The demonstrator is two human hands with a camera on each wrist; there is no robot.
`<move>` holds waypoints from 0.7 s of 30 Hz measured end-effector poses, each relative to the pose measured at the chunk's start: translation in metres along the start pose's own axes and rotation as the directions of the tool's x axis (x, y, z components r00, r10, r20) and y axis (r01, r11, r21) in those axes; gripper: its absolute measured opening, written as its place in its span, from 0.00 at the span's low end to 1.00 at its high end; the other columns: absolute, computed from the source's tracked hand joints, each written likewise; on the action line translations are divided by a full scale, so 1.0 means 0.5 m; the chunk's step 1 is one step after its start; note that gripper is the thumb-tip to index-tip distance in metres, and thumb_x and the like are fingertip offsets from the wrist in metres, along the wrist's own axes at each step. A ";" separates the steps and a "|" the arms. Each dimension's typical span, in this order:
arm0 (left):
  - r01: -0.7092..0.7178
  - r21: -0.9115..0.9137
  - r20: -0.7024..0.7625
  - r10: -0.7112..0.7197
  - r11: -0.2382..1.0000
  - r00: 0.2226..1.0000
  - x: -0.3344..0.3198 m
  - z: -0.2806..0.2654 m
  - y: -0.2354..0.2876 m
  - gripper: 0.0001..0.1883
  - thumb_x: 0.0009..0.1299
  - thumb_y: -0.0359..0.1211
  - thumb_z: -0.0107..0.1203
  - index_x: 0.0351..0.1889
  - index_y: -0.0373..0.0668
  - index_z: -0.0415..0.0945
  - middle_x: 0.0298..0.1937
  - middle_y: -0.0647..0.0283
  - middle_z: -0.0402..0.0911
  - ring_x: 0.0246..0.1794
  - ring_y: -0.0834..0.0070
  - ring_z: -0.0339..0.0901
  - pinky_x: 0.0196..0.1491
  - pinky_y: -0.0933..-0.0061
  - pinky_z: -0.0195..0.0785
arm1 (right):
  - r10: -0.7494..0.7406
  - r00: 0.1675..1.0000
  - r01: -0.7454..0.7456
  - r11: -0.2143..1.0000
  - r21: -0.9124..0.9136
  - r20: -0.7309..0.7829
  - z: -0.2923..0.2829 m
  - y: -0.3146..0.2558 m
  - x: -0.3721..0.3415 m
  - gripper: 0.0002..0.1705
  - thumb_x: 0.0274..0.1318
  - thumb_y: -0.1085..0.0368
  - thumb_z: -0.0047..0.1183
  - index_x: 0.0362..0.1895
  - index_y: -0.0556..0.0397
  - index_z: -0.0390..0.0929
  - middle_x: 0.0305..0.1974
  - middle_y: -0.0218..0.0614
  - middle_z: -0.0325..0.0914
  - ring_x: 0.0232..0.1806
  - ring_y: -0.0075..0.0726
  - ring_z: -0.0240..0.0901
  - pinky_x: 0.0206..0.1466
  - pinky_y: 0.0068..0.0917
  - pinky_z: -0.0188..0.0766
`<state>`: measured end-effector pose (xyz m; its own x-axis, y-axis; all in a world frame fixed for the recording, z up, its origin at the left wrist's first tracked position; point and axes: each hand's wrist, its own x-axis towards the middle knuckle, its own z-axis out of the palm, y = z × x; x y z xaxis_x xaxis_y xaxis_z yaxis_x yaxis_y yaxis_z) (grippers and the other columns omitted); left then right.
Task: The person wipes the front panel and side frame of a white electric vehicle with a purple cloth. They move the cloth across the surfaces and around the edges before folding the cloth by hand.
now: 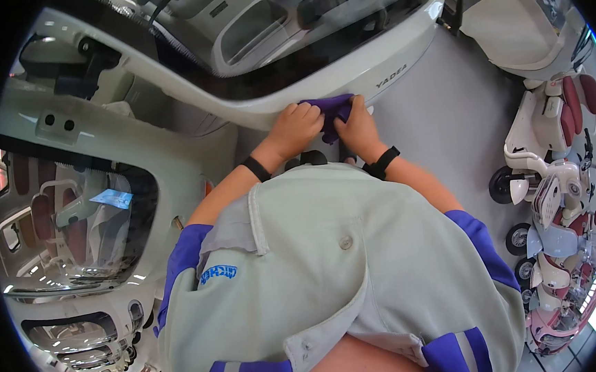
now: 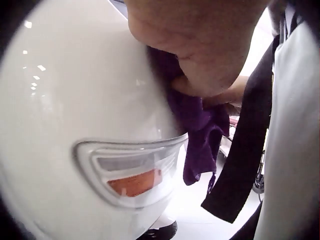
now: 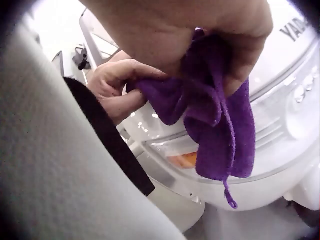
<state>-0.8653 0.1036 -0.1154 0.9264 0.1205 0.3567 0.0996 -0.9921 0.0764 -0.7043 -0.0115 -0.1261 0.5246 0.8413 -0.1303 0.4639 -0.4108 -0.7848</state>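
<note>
Both hands hold a purple cloth (image 1: 337,105) in front of a white vehicle's body panel (image 1: 265,112). My left hand (image 1: 297,127) grips one end with curled fingers. The other end is pinched by my right hand (image 1: 361,128), and the fabric bunches beneath its thumb and fingers. In the right wrist view the cloth (image 3: 242,140) hangs in folds with a small loop at its lower corner. The left wrist view has the cloth (image 2: 200,135) beside a lamp with an orange section (image 2: 135,181). My left palm hides part of the fabric there.
Dark YADEA lettering (image 1: 392,76) marks the panel to the right of the hands. Another pale vehicle (image 1: 171,153) with a large window stands close on the left. Several parked scooters (image 1: 552,161) line the right side. Grey floor (image 1: 432,128) lies between.
</note>
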 end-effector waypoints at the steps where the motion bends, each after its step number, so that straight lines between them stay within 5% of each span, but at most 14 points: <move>1: 0.006 -0.005 -0.009 -0.006 1.000 1.000 -0.031 -0.010 -0.007 0.11 0.63 0.31 0.54 0.42 0.45 0.82 0.34 0.67 0.71 0.40 0.69 0.71 0.42 0.66 0.63 | -0.049 0.999 0.049 0.999 0.002 -0.011 0.025 -0.008 -0.017 0.28 0.51 0.69 0.59 0.54 0.63 0.63 0.49 0.63 0.74 0.51 0.71 0.72 0.53 0.53 0.72; 10: 0.313 -0.045 -0.137 -0.316 0.949 0.939 -0.215 -0.100 -0.083 0.11 0.55 0.26 0.58 0.37 0.44 0.80 0.35 0.60 0.72 0.40 0.59 0.71 0.42 0.59 0.67 | -0.532 0.841 0.541 0.835 -0.105 0.098 0.163 -0.142 -0.063 0.29 0.51 0.70 0.60 0.59 0.51 0.68 0.50 0.52 0.68 0.47 0.66 0.72 0.49 0.50 0.74; 14: 0.472 -0.166 -0.326 -0.500 0.866 0.802 -0.240 -0.121 -0.125 0.13 0.52 0.22 0.58 0.36 0.38 0.74 0.38 0.52 0.71 0.43 0.51 0.72 0.44 0.53 0.69 | -0.708 0.678 0.734 0.640 -0.229 0.196 0.173 -0.246 -0.008 0.28 0.45 0.71 0.64 0.55 0.46 0.76 0.45 0.46 0.68 0.47 0.55 0.72 0.49 0.44 0.73; 18: 0.575 -0.355 -0.443 -0.674 0.737 0.591 -0.205 -0.176 -0.163 0.22 0.51 0.20 0.56 0.47 0.34 0.70 0.46 0.45 0.71 0.47 0.42 0.71 0.50 0.50 0.69 | -0.913 0.405 0.858 0.361 -0.365 0.049 0.159 -0.415 0.062 0.28 0.40 0.69 0.63 0.52 0.41 0.79 0.41 0.38 0.68 0.41 0.46 0.72 0.41 0.39 0.74; 21: 0.566 -0.434 -0.505 -0.709 0.701 0.491 -0.177 -0.226 -0.190 0.26 0.53 0.21 0.57 0.53 0.33 0.68 0.51 0.42 0.70 0.51 0.40 0.70 0.54 0.49 0.69 | -0.929 0.371 0.855 0.338 -0.394 0.007 0.160 -0.499 0.077 0.30 0.38 0.70 0.63 0.53 0.41 0.81 0.42 0.39 0.68 0.43 0.47 0.71 0.44 0.39 0.73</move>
<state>-0.9977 0.1909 -0.0490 0.2010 0.7808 0.5916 0.4363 -0.6121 0.6596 -0.8570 0.1514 0.0160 -0.2414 0.6957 0.6766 0.8863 0.4420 -0.1383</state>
